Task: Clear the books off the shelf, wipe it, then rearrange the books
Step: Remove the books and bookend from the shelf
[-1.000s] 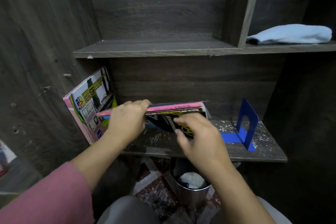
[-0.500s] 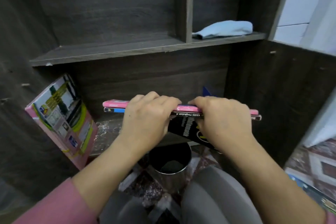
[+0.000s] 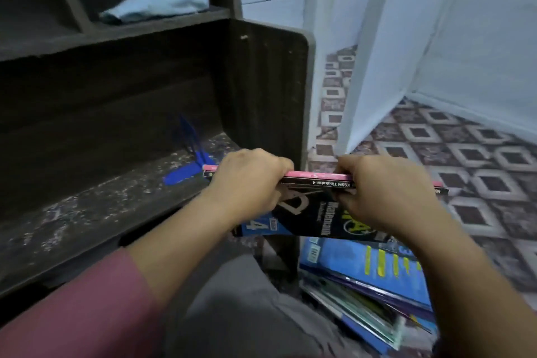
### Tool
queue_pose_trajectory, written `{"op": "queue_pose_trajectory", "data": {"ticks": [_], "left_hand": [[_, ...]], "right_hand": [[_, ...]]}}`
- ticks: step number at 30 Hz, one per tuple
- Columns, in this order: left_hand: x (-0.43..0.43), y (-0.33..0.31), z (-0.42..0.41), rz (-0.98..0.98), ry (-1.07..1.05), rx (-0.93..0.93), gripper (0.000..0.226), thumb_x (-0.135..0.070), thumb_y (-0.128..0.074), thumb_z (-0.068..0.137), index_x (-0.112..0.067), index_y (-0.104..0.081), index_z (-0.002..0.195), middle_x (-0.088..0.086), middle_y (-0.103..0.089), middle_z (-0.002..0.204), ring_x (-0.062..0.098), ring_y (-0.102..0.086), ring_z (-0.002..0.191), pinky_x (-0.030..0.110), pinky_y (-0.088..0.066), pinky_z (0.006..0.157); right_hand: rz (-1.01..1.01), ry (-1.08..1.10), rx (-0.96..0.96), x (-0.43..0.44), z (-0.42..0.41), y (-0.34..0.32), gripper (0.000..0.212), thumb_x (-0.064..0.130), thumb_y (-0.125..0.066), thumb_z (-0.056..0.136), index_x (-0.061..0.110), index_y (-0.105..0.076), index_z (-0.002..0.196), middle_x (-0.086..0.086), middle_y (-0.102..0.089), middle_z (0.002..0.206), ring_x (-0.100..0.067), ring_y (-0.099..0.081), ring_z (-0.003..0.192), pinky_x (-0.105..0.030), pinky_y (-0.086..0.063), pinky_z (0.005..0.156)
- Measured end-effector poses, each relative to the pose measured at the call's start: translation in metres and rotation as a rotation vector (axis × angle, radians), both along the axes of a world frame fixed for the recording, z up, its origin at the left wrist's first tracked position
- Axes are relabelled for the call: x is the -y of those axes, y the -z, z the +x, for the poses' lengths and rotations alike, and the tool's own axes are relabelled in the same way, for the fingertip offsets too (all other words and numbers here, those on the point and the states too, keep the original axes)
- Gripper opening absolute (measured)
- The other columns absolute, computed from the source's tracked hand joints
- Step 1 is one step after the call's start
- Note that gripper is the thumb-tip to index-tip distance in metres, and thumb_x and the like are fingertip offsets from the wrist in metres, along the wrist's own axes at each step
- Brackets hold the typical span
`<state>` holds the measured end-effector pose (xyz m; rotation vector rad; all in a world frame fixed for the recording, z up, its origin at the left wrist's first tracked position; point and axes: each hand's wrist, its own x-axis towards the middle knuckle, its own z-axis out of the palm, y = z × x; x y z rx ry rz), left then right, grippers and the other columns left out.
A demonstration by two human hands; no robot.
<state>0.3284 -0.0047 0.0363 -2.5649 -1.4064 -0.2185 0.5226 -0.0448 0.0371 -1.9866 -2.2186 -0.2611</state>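
Note:
My left hand (image 3: 250,180) and my right hand (image 3: 383,192) both grip a thin stack of books (image 3: 316,209), a pink one on top of a black maths book, spines facing me. The stack hangs in the air past the right end of the dark wooden shelf (image 3: 96,212), over a pile of books (image 3: 366,282) lying on the floor. The shelf board is dusty with white specks. A blue bookend (image 3: 189,151) stands on it near its right end. A light blue cloth (image 3: 157,4) lies folded on the upper shelf.
The shelf unit's dark side panel (image 3: 267,90) stands just behind my hands. A patterned tile floor (image 3: 465,160) spreads to the right, bounded by a white wall and a white door frame (image 3: 374,52). My grey-clad knee (image 3: 238,305) is below the books.
Both hands carried the book stack off the shelf and to the right, past the side panel, to above the floor pile. My view swung right; the leaning pink book and metal bin left the frame.

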Motion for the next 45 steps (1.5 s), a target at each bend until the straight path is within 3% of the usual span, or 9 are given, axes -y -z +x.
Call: {"op": "queue_pose_trajectory", "data": {"ticks": [5, 13, 16, 20, 24, 27, 31, 35, 45], "left_hand": [[-0.02, 0.026, 0.079, -0.1, 0.131, -0.023, 0.023, -0.034, -0.056, 0.09, -0.032, -0.061, 0.112, 0.0, -0.066, 0.102, 0.027, -0.062, 0.097, 0.032, -0.039, 0.067], [-0.054, 0.09, 0.149, -0.155, 0.219, 0.237, 0.04, -0.016, -0.059, 0.087, -0.029, -0.059, 0.125, 0.0, -0.066, 0.116, 0.026, -0.06, 0.105, 0.039, -0.051, 0.085], [-0.052, 0.133, 0.16, -0.275, 0.179, 0.249, 0.056, -0.006, -0.06, 0.087, -0.022, -0.049, 0.14, 0.003, -0.053, 0.14, 0.024, -0.046, 0.128, 0.04, -0.027, 0.112], [-0.037, 0.195, 0.147, -0.474, 0.131, 0.052, 0.057, -0.012, -0.059, 0.087, -0.026, -0.047, 0.141, -0.001, -0.05, 0.139, 0.023, -0.047, 0.124, 0.034, -0.037, 0.103], [-0.025, 0.233, 0.129, -0.707, 0.103, -0.197, 0.048, -0.011, -0.052, 0.089, -0.025, -0.052, 0.135, 0.003, -0.052, 0.13, 0.025, -0.052, 0.12, 0.037, -0.047, 0.098], [-0.031, 0.238, 0.124, -0.734, 0.129, -0.207, 0.051, -0.014, -0.052, 0.092, -0.028, -0.047, 0.14, 0.0, -0.047, 0.138, 0.023, -0.048, 0.124, 0.036, -0.044, 0.102], [-0.029, 0.235, 0.118, -0.815, 0.103, -0.139, 0.048, -0.022, -0.054, 0.092, -0.026, -0.049, 0.14, -0.003, -0.045, 0.141, 0.021, -0.047, 0.126, 0.035, -0.042, 0.105], [-0.032, 0.216, 0.103, -0.807, -0.049, -0.049, 0.039, -0.027, -0.056, 0.089, -0.024, -0.058, 0.128, 0.001, -0.058, 0.127, 0.023, -0.057, 0.111, 0.037, -0.051, 0.093], [-0.034, 0.107, -0.059, -0.435, -0.544, 0.491, 0.036, -0.037, -0.062, 0.09, -0.031, -0.058, 0.126, -0.005, -0.06, 0.122, 0.015, -0.057, 0.108, 0.031, -0.048, 0.085]], "right_hand": [[-0.25, 0.13, -0.015, -0.008, 0.069, 0.019, 0.021, 0.04, -0.06, 0.088, 0.042, -0.06, 0.108, 0.002, -0.065, 0.104, -0.027, -0.062, 0.101, -0.032, -0.041, 0.07], [0.182, 0.208, 0.054, -0.022, 0.132, 0.093, 0.036, 0.01, -0.058, 0.081, 0.031, -0.067, 0.109, 0.001, -0.072, 0.093, -0.027, -0.068, 0.082, -0.032, -0.044, 0.063], [0.274, 0.237, 0.002, -0.018, 0.135, 0.152, 0.038, 0.01, -0.049, 0.08, 0.019, -0.069, 0.111, -0.004, -0.072, 0.103, -0.028, -0.067, 0.087, -0.039, -0.049, 0.075], [0.004, 0.266, -0.033, 0.008, 0.121, 0.233, 0.045, 0.012, -0.041, 0.084, 0.018, -0.064, 0.122, -0.007, -0.066, 0.121, -0.03, -0.064, 0.101, -0.046, -0.051, 0.087], [-0.505, 0.267, -0.068, 0.038, 0.106, 0.282, 0.069, 0.014, -0.051, 0.095, 0.022, -0.017, 0.154, -0.008, -0.02, 0.16, -0.035, -0.022, 0.144, -0.054, -0.022, 0.115], [-0.552, 0.258, -0.141, 0.034, 0.106, 0.272, 0.08, 0.035, -0.057, 0.089, 0.023, -0.012, 0.154, -0.003, -0.012, 0.161, -0.03, -0.012, 0.147, -0.051, -0.016, 0.117], [-0.629, 0.274, -0.175, 0.021, 0.109, 0.255, 0.082, 0.045, -0.068, 0.078, 0.022, -0.029, 0.147, -0.002, -0.033, 0.146, -0.026, -0.033, 0.132, -0.044, -0.042, 0.104], [-0.743, 0.325, -0.082, 0.005, 0.094, 0.233, 0.071, 0.047, -0.069, 0.079, 0.018, -0.039, 0.137, -0.005, -0.045, 0.13, -0.029, -0.049, 0.118, -0.045, -0.048, 0.093], [-0.263, -0.118, -0.144, -0.062, -0.064, 0.08, 0.051, 0.045, -0.055, 0.091, 0.028, -0.044, 0.138, -0.003, -0.053, 0.127, -0.026, -0.056, 0.112, -0.041, -0.05, 0.087]]}}
